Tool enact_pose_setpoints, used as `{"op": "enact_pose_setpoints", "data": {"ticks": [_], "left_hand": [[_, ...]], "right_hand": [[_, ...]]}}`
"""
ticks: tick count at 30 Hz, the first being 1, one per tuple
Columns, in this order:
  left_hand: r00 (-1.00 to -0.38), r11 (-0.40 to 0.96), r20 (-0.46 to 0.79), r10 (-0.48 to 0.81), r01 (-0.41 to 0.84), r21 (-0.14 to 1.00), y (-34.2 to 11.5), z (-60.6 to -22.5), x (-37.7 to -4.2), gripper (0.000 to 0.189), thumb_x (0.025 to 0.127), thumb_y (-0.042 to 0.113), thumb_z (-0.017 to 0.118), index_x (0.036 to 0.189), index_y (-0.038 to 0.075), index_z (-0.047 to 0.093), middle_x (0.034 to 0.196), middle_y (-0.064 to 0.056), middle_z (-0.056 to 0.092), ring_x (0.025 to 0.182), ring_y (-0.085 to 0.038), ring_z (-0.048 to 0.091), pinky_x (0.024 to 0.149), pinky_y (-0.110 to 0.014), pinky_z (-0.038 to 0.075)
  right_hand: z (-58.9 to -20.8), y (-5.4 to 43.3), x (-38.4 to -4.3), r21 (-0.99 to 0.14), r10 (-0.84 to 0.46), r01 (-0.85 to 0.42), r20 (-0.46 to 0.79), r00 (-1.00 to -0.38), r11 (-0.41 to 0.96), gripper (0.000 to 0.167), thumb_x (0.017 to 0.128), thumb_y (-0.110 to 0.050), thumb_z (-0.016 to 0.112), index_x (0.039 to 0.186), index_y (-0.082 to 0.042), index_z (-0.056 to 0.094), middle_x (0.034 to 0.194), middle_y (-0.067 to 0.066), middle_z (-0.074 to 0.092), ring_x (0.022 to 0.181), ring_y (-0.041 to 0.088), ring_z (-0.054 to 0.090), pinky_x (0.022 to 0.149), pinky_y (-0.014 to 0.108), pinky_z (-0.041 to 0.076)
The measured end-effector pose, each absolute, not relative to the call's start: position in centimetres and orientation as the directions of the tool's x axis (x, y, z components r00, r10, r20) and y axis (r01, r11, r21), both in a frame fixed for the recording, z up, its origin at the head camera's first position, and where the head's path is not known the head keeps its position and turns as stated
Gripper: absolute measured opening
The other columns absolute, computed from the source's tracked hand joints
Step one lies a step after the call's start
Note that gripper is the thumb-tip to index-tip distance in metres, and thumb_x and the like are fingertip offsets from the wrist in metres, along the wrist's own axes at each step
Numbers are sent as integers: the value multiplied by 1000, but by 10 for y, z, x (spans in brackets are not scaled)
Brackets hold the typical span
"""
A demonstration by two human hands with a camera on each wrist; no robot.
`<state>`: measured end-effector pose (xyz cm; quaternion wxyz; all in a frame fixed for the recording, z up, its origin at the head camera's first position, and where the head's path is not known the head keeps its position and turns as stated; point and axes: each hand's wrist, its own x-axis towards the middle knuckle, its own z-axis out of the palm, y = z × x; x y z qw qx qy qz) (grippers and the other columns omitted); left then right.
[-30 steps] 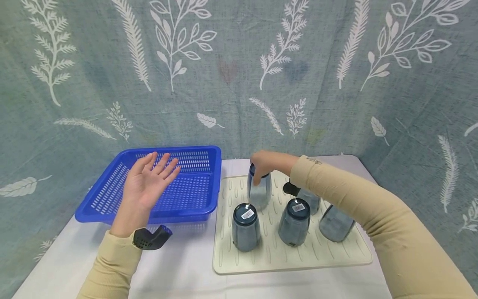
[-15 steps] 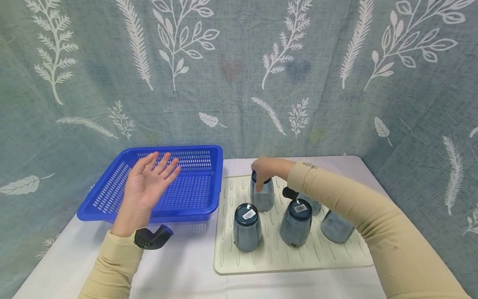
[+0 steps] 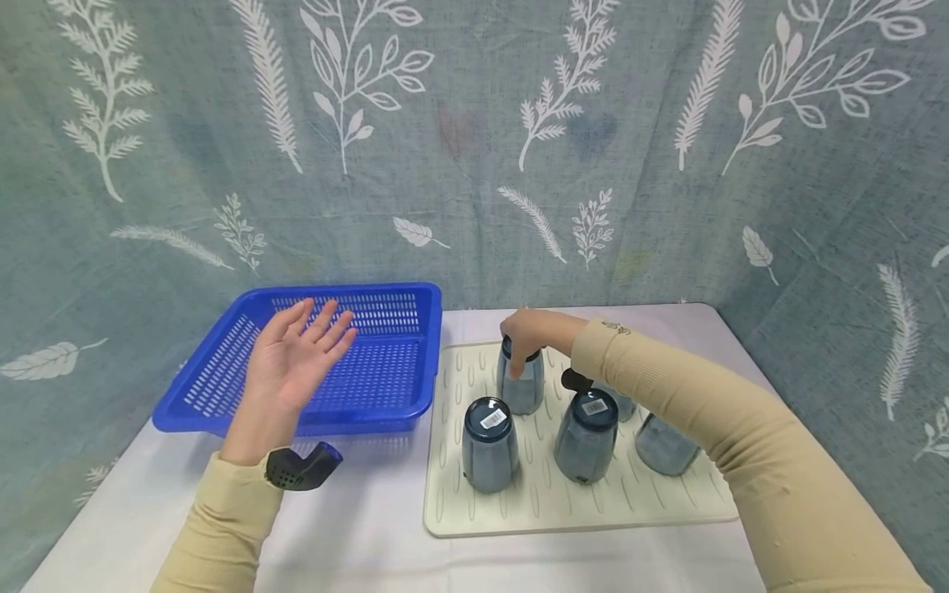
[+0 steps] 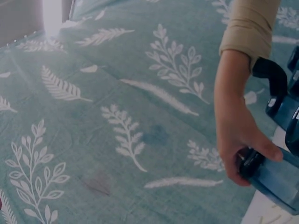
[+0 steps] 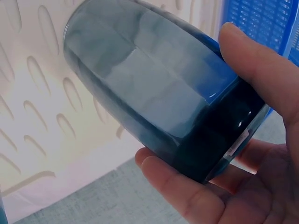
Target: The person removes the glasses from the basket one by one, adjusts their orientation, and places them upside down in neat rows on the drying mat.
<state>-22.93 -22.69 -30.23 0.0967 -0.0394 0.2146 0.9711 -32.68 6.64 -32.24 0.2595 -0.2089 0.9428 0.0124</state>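
My right hand grips an upside-down blue glass tumbler by its thick base, at the back left of the cream drying mat. In the right wrist view the thumb lies on one side of the tumbler and the fingers curl round the other, with part of a label showing on the base. My left hand is held palm up with fingers spread, holding nothing, and overlaps the blue plastic basket in the head view. The left wrist view also shows the right hand on the tumbler.
Other upside-down tumblers stand on the mat: one at front left, one front middle, and one at right. Another tumbler is partly hidden by the right sleeve. A leaf-patterned cloth hangs behind the white table.
The right hand and its tumbler have come down slightly toward the mat since the first frame, then stayed put. My left hand has hardly moved.
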Motion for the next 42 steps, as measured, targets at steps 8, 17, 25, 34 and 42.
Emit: {"op": "enact_pose_setpoints", "data": {"ticks": [8,17,25,34,42], "left_hand": [[-979,-894,-125,162,-199,402,-229,-305,-229,35,91,9,51,120,20,35,135,-2,32,126,-25,34,108,-37,26],[-982,-877,-117,146,-183,443,-231,-302,-230,37,91,10,52,120,21,32,127,-4,37,125,-25,34,103,-38,34],[-997,-710,-23,69,-65,701,-236,-301,-229,70,93,18,50,141,29,1,138,1,26,117,-20,42,96,-32,42],[-987,61,161,-26,159,985,-239,-306,-229,71,95,31,45,147,15,0,151,-15,7,133,-30,22,107,-45,25],[-967,687,251,36,206,697,-249,-319,-230,82,91,42,51,147,7,3,149,-25,1,134,-49,1,99,-70,10]], "right_hand": [[-323,68,-327,-102,-385,-396,-541,-748,913,74,78,-34,71,139,-10,36,136,11,42,110,24,53,84,36,49],[-295,86,-325,-238,-476,-412,-425,-770,880,79,83,-38,65,145,-12,24,146,14,31,133,31,31,105,47,30],[-247,126,-305,-352,-520,-457,-105,-848,816,76,87,-49,55,146,-15,21,148,10,27,135,30,27,106,50,27],[-228,201,-261,-186,-441,-486,239,-865,854,75,87,-46,56,146,-12,23,150,17,19,136,40,16,106,60,15],[-259,265,-236,-14,-367,-394,331,-869,919,78,85,-52,56,143,-8,27,148,22,17,134,48,8,102,68,6]]}}
